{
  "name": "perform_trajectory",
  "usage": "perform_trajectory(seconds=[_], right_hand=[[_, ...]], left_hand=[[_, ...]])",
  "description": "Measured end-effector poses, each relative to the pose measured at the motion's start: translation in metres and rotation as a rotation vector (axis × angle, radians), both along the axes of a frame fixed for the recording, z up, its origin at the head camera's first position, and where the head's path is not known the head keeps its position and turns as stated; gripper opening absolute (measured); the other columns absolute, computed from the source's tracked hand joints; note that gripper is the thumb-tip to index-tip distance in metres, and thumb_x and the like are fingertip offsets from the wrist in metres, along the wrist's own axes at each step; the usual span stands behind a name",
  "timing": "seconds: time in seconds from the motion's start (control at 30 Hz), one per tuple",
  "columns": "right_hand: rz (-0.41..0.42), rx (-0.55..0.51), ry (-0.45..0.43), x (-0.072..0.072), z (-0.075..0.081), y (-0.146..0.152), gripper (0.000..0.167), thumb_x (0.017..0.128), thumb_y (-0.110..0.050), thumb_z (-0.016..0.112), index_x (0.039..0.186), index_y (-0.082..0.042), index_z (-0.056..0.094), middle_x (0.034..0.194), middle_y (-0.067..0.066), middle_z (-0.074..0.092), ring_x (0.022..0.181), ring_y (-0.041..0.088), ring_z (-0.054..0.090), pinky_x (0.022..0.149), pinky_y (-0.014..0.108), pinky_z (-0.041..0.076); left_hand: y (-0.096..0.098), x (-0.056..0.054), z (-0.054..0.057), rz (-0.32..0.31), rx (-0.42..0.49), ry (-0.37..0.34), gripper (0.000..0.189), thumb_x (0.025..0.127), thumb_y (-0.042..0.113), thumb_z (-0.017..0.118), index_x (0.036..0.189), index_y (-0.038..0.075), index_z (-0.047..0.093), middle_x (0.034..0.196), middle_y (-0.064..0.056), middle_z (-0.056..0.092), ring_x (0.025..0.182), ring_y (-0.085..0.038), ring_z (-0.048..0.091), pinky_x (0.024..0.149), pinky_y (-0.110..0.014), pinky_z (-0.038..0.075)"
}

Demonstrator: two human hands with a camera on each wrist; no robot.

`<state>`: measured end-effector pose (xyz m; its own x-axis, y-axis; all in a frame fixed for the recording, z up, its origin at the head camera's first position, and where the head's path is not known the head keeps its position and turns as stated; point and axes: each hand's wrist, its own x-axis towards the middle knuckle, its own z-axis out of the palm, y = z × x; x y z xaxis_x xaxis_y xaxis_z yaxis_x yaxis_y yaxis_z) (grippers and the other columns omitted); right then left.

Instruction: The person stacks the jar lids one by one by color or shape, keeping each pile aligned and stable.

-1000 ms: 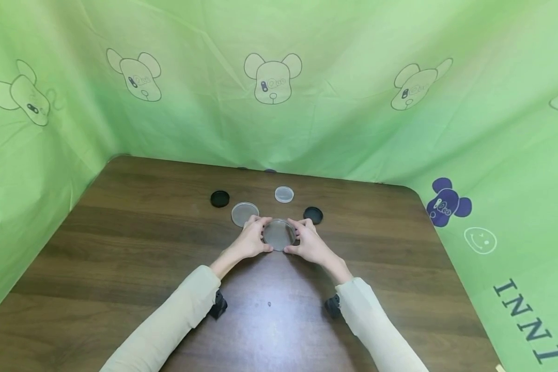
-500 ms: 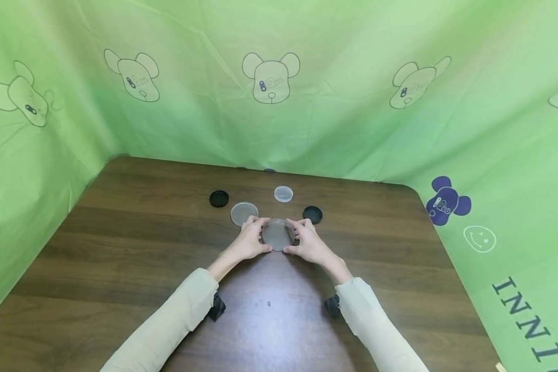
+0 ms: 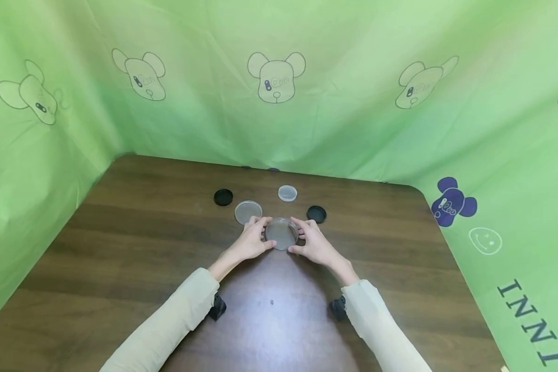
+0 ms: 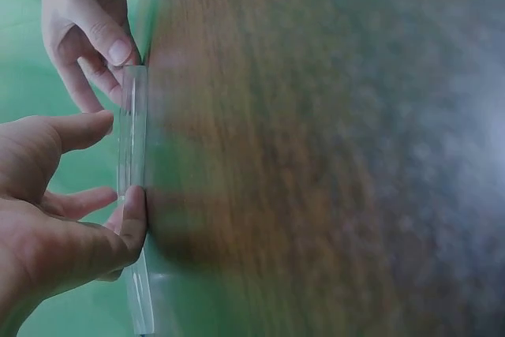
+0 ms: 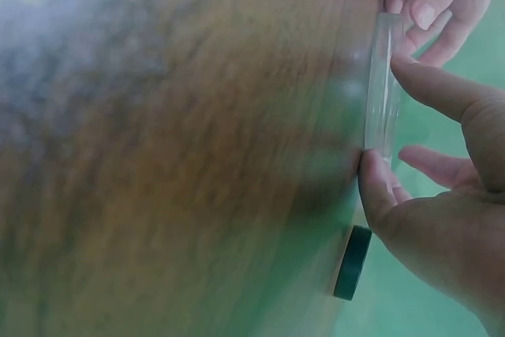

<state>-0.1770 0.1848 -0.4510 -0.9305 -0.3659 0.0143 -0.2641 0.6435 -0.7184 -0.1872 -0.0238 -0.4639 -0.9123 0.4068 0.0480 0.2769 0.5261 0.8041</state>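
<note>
A clear round petri dish [image 3: 281, 234] lies flat on the wooden table, between my two hands. From the left side, my left hand [image 3: 250, 242] grips its rim, with the thumb near the front edge and the fingers at the back. On the opposite side my right hand [image 3: 315, 244] spans the rim the same way, thumb in front. The left wrist view shows the petri dish [image 4: 132, 132] edge-on, a finger of the left hand [image 4: 71, 219] against it. Seen from the right wrist, fingers of the right hand [image 5: 450, 211] touch the petri dish [image 5: 382, 88].
Another clear round dish [image 3: 247, 211] lies just behind my left hand. Farther back are a small black round piece [image 3: 223, 197] and a small clear one [image 3: 287, 193]. A second black round piece [image 3: 316, 213] sits behind my right hand. Green cloth [image 3: 279, 129] surrounds the table.
My left thumb has shifted slightly, from the front rim toward the petri dish's top. Both hands stay around the petri dish. The head view has swung a little.
</note>
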Motion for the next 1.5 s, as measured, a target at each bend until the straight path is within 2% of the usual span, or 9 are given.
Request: perform_trajectory(seconds=[0.17,0.3,0.5,0.77,0.9,1.0,1.1,1.27,1.5], right_hand=[[0.017,-0.006,-0.012,-0.006,0.004,0.000,0.075,0.079,0.000,0.076,0.142,0.007,0.038,0.118,0.028,0.039,0.109,0.038,0.055,0.094,0.043,0.048],[0.031,-0.020,0.002,-0.010,0.009,-0.002,0.073,0.080,0.000,0.075,0.143,0.006,0.038,0.120,0.029,0.038,0.110,0.040,0.053,0.096,0.045,0.047],[0.021,-0.023,0.033,-0.008,0.011,-0.005,0.071,0.080,-0.001,0.076,0.141,0.006,0.041,0.124,0.030,0.036,0.110,0.040,0.050,0.096,0.045,0.046],[-0.030,0.042,0.153,-0.004,0.014,-0.011,0.066,0.077,-0.008,0.079,0.136,0.000,0.050,0.130,0.030,0.036,0.116,0.044,0.032,0.092,0.055,0.037],[-0.040,0.045,0.151,-0.009,0.016,-0.014,0.065,0.079,-0.009,0.079,0.136,-0.001,0.050,0.131,0.029,0.036,0.117,0.043,0.031,0.093,0.055,0.037],[-0.027,0.041,0.126,-0.013,0.018,-0.018,0.066,0.080,-0.010,0.078,0.138,-0.001,0.048,0.132,0.028,0.036,0.115,0.042,0.032,0.092,0.053,0.037],[-0.019,0.040,0.106,-0.015,0.018,-0.022,0.066,0.081,-0.010,0.077,0.139,-0.001,0.047,0.132,0.028,0.036,0.114,0.040,0.033,0.091,0.051,0.038],[-0.025,0.016,0.076,-0.021,0.017,-0.030,0.064,0.082,-0.010,0.076,0.139,-0.003,0.047,0.133,0.026,0.039,0.115,0.038,0.036,0.092,0.050,0.039],[-0.053,-0.117,0.065,-0.038,0.016,-0.037,0.050,0.089,-0.009,0.066,0.135,0.003,0.050,0.124,0.027,0.048,0.114,0.039,0.051,0.100,0.047,0.042]], left_hand=[[-0.005,-0.004,0.004,-0.005,0.015,-0.036,0.059,0.087,0.010,0.071,0.138,-0.005,0.044,0.125,-0.022,0.043,0.109,-0.031,0.051,0.092,-0.037,0.048],[-0.010,-0.007,0.008,0.009,0.039,-0.034,0.056,0.088,0.008,0.069,0.136,-0.007,0.045,0.124,-0.023,0.045,0.108,-0.030,0.052,0.092,-0.036,0.049],[-0.014,-0.007,0.011,0.013,0.045,-0.050,0.053,0.089,0.011,0.067,0.135,-0.007,0.047,0.120,-0.022,0.048,0.105,-0.030,0.052,0.091,-0.037,0.049],[-0.028,-0.004,0.011,0.108,0.144,-0.019,0.041,0.089,0.007,0.066,0.127,-0.004,0.056,0.110,-0.019,0.058,0.094,-0.028,0.061,0.083,-0.037,0.052],[-0.037,-0.006,0.012,0.181,0.181,0.031,0.037,0.088,0.003,0.066,0.123,-0.003,0.058,0.107,-0.018,0.059,0.091,-0.029,0.062,0.082,-0.038,0.052],[-0.043,-0.008,0.011,0.223,0.178,0.035,0.034,0.086,0.002,0.067,0.119,-0.002,0.059,0.103,-0.016,0.060,0.089,-0.029,0.060,0.082,-0.040,0.051],[-0.048,-0.009,0.009,0.237,0.176,0.012,0.035,0.084,0.002,0.068,0.117,-0.002,0.058,0.102,-0.018,0.060,0.089,-0.030,0.059,0.084,-0.041,0.050],[-0.056,-0.013,0.007,0.262,0.198,-0.066,0.046,0.083,0.001,0.069,0.126,-0.001,0.052,0.110,-0.021,0.057,0.096,-0.033,0.057,0.088,-0.043,0.048],[-0.067,-0.018,0.007,0.277,0.203,-0.154,0.062,0.080,-0.003,0.072,0.135,-0.001,0.043,0.115,-0.023,0.048,0.102,-0.035,0.052,0.088,-0.044,0.048]])
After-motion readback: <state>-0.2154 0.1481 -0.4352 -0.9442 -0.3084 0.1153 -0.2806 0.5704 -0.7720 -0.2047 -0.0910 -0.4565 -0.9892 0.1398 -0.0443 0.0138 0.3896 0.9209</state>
